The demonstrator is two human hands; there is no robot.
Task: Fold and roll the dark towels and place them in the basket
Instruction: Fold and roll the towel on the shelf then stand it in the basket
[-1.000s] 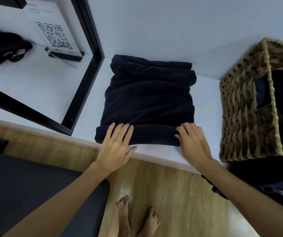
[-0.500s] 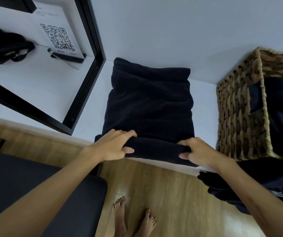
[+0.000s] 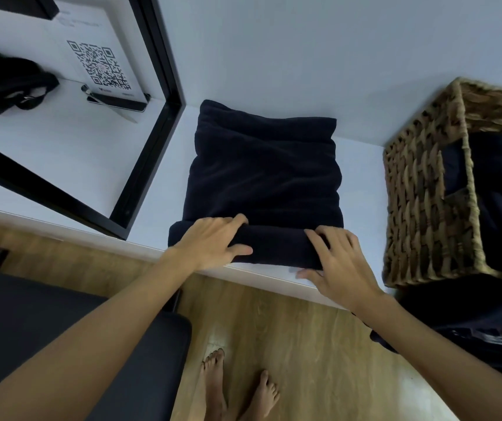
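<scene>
White table point(image 3: 362, 189), seen from above, with a folded dark towel point(image 3: 261, 174) lying at its centre and a woven basket point(image 3: 419, 208) standing well apart at right, dark cloth already inside. The towel's near edge is turned into a first, low roll. Left hand point(image 3: 213, 241) and right hand point(image 3: 340, 262) curl over that roll, fingers on top, thumbs at its near side. A tidy roll likely calls for even pressure from both hands and square ends.

Dark towel point(image 3: 263, 177) folded flat (near edge rolled) beside wicker basket point(image 3: 419, 208).
</scene>
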